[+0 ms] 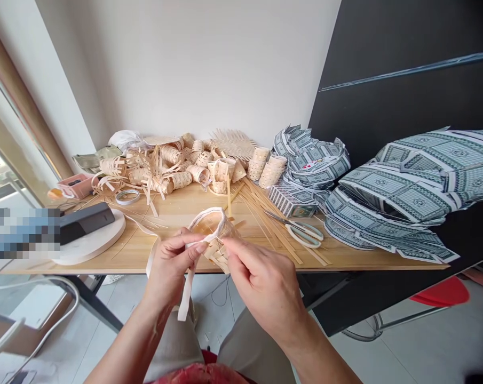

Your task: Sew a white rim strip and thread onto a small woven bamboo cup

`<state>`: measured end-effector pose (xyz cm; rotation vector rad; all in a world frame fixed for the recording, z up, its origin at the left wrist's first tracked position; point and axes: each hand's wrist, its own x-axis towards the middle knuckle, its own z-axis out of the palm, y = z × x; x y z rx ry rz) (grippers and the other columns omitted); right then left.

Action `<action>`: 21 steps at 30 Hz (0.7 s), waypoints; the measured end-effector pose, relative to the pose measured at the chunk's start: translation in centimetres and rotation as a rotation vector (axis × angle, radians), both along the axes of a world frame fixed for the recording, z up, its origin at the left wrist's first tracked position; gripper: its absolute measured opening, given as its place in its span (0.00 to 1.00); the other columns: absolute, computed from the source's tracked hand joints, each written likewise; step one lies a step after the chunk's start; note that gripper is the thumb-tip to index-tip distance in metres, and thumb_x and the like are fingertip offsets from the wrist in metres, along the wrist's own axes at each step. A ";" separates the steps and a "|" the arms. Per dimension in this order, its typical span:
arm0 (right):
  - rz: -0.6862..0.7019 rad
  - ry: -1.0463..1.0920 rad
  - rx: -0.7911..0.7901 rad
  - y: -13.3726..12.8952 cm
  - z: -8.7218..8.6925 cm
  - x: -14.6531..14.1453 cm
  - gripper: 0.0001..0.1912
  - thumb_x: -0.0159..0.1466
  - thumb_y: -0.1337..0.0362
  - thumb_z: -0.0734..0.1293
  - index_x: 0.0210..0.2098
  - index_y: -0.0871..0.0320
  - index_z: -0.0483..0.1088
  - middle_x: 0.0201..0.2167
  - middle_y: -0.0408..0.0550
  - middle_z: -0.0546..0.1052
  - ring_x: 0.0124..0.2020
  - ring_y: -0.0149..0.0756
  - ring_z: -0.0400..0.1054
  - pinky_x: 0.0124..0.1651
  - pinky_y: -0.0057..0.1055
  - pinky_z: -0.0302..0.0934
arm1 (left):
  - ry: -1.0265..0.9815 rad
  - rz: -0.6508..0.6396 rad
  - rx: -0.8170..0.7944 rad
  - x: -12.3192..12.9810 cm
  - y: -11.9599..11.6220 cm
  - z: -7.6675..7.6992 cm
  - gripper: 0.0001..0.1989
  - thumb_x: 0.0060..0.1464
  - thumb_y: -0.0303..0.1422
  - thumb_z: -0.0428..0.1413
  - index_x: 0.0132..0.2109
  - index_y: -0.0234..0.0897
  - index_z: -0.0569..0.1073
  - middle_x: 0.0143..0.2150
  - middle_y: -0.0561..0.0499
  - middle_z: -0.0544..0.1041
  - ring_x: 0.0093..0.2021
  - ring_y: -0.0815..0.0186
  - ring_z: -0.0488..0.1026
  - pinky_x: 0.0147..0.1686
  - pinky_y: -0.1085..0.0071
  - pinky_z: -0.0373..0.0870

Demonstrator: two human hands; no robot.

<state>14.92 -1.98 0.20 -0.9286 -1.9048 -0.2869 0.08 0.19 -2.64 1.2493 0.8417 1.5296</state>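
A small woven basket of pale strips tilts between my hands above the table's front edge. A white band runs around its rim, and a loose white strip end hangs down below it. My left hand is closed on the rim, with thumb and forefinger pinching the band. On the basket's other side, my right hand has its fingers pressed together near the rim; whatever is in the pinch is too small to make out. A thin dark thread dangles below the basket.
Scissors lie on the wooden table beside long flat strips. Behind are several woven baskets and a tape roll. Patterned playing-card constructions fill the right side. A white round board is at left.
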 end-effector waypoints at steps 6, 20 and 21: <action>-0.075 0.005 -0.049 -0.1 -0.5 0.0 0.12 0.60 0.74 0.56 0.27 0.59 0.68 0.20 0.44 0.75 0.20 0.28 0.67 0.25 0.25 0.53 | 0.338 0.249 0.362 0.0 -0.5 0.2 0.07 0.46 0.28 0.59 0.34 0.43 0.79 0.23 0.54 0.68 0.26 0.73 0.65 0.26 0.78 0.63; 0.015 0.287 -0.421 -0.4 -1.9 0.3 0.06 0.60 0.68 0.59 0.28 0.57 0.65 0.18 0.39 0.71 0.18 0.26 0.64 0.25 0.21 0.55 | 0.883 0.539 0.849 -0.4 -0.5 0.0 0.09 0.51 0.23 0.55 0.38 0.37 0.76 0.24 0.56 0.66 0.23 0.77 0.65 0.22 0.82 0.62; 0.014 0.314 -0.436 -0.4 -2.0 0.3 0.07 0.60 0.68 0.59 0.26 0.57 0.64 0.17 0.38 0.70 0.18 0.25 0.63 0.24 0.20 0.55 | 0.909 0.550 0.856 -0.3 -0.6 -0.1 0.09 0.51 0.24 0.54 0.38 0.37 0.76 0.24 0.56 0.67 0.23 0.77 0.65 0.22 0.82 0.62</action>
